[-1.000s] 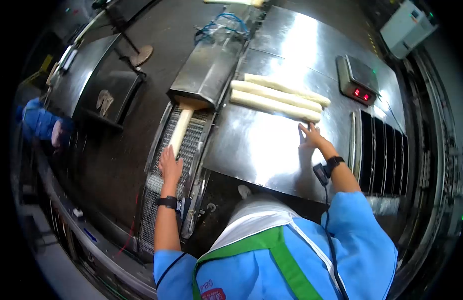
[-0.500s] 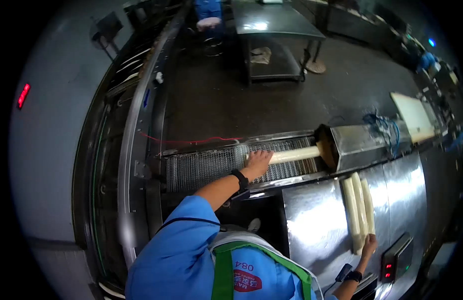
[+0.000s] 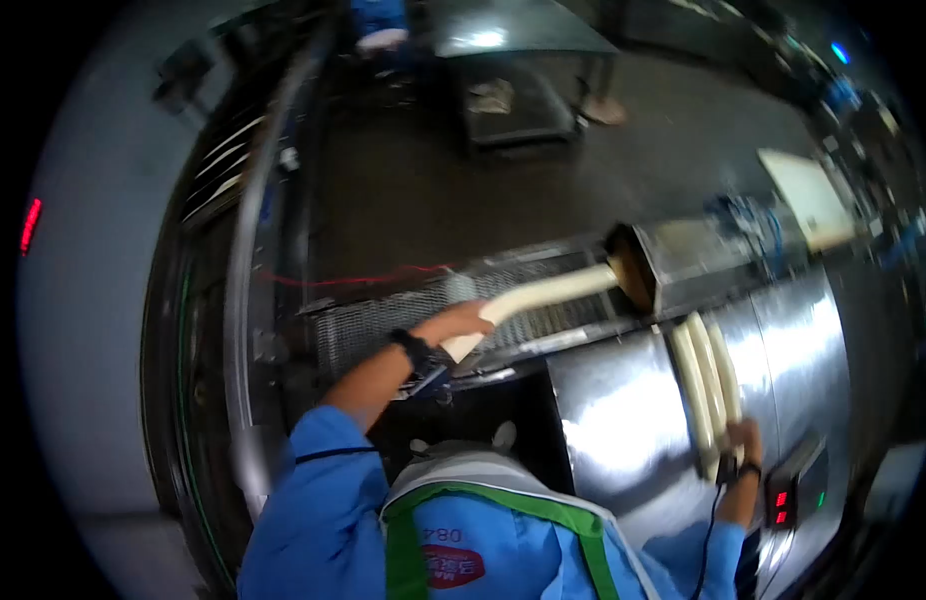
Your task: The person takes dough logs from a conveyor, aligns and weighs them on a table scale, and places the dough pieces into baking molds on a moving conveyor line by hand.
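A long pale dough roll (image 3: 548, 292) stretches from the opening of a metal machine (image 3: 633, 268) over a wire-mesh conveyor (image 3: 383, 335). My left hand (image 3: 461, 320) is wrapped round its near end, which bends down past the conveyor's front edge. Several similar dough rolls (image 3: 705, 385) lie side by side on the steel table (image 3: 623, 415) to the right. My right hand (image 3: 743, 440) is closed at the lower end of the rightmost roll; motion blurs its fingers somewhat.
Beside my right forearm stands a control box (image 3: 798, 485) with red digits. A rail-edged conveyor line (image 3: 245, 270) runs along the left. Farther back are a steel table with a shelf (image 3: 518, 30) and a person in blue (image 3: 380, 20).
My left hand has drawn the dough roll's end left and toward me, so the roll now bends. My right hand remains at the lower ends of the table rolls. The view has shifted.
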The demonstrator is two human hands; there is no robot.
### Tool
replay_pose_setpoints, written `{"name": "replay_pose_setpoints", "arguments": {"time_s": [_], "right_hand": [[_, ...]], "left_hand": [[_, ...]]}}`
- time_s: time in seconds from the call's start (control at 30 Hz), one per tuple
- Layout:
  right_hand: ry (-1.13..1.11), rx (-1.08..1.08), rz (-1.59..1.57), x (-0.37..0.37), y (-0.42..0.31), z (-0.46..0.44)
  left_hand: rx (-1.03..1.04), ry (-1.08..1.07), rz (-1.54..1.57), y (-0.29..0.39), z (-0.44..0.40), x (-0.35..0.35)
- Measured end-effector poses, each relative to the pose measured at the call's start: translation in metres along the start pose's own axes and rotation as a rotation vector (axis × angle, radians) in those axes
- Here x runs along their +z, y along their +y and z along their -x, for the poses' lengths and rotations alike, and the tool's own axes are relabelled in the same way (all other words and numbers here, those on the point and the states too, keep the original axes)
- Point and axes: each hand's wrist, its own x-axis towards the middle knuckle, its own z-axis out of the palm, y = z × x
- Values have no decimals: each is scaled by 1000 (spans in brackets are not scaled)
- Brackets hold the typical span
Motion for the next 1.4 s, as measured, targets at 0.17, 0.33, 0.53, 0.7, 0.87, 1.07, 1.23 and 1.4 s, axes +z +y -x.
{"name": "replay_pose_setpoints", "arguments": {"time_s": [0.17,0.33,0.53,0.7,0.87,1.07,1.23,1.4], "right_hand": [[153,-37,-42,-39,-3,43],[324,-191,-36,-88,-9,66],[95,-588,-385,-90,-133,171],[-24,-661,196,20,-83,201],[180,-364,299,56,-56,247],[221,-287,495,57,-39,234],[433,-302,495,50,-38,212],[410,-156,484,34,-23,196]], "left_hand": [[-246,-228,403,125,49,108],[81,-445,241,179,35,270],[63,-737,0,191,-16,362],[-305,-440,686,164,-60,348],[-197,-326,337,188,-45,354],[-314,-367,381,167,-55,365],[-302,-255,685,157,-63,362],[-119,-222,763,170,-70,359]]}}
